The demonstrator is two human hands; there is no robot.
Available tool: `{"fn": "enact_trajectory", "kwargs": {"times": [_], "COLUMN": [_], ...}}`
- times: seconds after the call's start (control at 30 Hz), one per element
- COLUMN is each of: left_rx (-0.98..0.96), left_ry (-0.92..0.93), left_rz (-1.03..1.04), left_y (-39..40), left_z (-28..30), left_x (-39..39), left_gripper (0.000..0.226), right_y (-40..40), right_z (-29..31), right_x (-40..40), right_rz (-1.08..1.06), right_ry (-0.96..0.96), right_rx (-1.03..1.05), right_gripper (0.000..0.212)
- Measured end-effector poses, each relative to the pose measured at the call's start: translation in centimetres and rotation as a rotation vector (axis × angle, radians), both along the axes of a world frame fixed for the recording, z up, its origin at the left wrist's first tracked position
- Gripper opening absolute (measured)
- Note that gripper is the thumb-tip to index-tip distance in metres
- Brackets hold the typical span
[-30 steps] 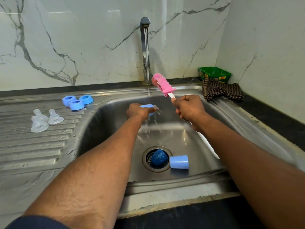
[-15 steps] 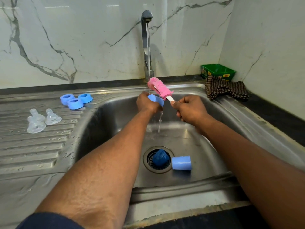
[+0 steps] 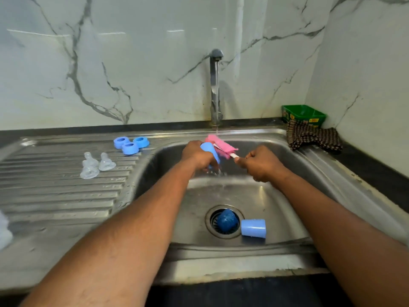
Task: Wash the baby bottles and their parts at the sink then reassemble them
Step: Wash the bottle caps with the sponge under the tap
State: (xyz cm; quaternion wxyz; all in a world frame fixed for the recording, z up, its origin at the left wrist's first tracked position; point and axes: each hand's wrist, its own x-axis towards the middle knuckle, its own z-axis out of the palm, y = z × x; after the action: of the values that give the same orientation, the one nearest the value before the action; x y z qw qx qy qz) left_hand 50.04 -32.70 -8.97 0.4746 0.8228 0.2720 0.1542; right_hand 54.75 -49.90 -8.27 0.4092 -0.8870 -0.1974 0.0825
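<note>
My left hand (image 3: 195, 155) grips a light blue bottle cap (image 3: 210, 151) under the running tap (image 3: 215, 85), over the sink basin (image 3: 276, 196). My right hand (image 3: 261, 163) holds the white handle of a pink sponge brush (image 3: 220, 146), whose head lies just behind the cap. Another blue cap (image 3: 253, 228) lies on its side by the drain, beside a dark blue scrubber (image 3: 226, 220). Three blue collar rings (image 3: 130, 145) and three clear teats (image 3: 95, 165) rest on the drainboard (image 3: 55, 196).
A green box (image 3: 304, 115) and a checked cloth (image 3: 313, 138) sit on the counter at the back right. Something pale and blurred (image 3: 4, 231) shows at the left edge. Marble walls close in behind and to the right.
My left hand lifted the cap toward the water stream and turned it. The brush head came down and closer to the cap. The view tilted up slightly.
</note>
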Motion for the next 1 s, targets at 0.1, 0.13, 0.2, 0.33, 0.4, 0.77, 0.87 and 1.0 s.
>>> {"fn": "enact_trajectory", "kwargs": {"times": [0.1, 0.13, 0.2, 0.33, 0.4, 0.77, 0.87, 1.0], "left_rx": [0.109, 0.152, 0.199, 0.231, 0.265, 0.388, 0.427, 0.657], "left_ry": [-0.007, -0.038, -0.094, -0.169, -0.115, 0.36, 0.326, 0.122], "left_rz": [-0.015, -0.015, 0.041, 0.249, 0.376, 0.588, 0.62, 0.664], "left_y": [2.2, 2.8, 4.0, 6.4, 7.7, 9.8, 8.9, 7.0], "left_z": [2.1, 2.7, 3.6, 3.1, 2.8, 1.7, 2.0, 2.7], "left_x": [-5.2, -7.1, -11.2, -16.7, -18.8, -21.8, -21.5, -20.7], "left_gripper": [0.038, 0.039, 0.041, 0.052, 0.052, 0.077, 0.086, 0.086], "right_y": [-0.1, -0.2, 0.7, 2.4, 3.1, 4.8, 4.5, 3.9], "right_z": [0.8, 0.9, 1.2, 1.4, 1.4, -0.3, -0.2, 0.0], "right_x": [-1.5, -1.9, -3.4, -6.2, -7.7, -9.9, -10.3, -9.8], "right_rz": [0.147, 0.192, 0.29, 0.353, 0.36, 0.494, 0.545, 0.505], "right_ry": [0.017, 0.004, -0.066, -0.218, -0.264, -0.421, -0.447, -0.416], "right_rx": [-0.192, -0.239, -0.291, -0.178, -0.124, 0.012, -0.065, -0.106], "right_gripper": [0.031, 0.031, 0.037, 0.035, 0.031, 0.023, 0.024, 0.023]}}
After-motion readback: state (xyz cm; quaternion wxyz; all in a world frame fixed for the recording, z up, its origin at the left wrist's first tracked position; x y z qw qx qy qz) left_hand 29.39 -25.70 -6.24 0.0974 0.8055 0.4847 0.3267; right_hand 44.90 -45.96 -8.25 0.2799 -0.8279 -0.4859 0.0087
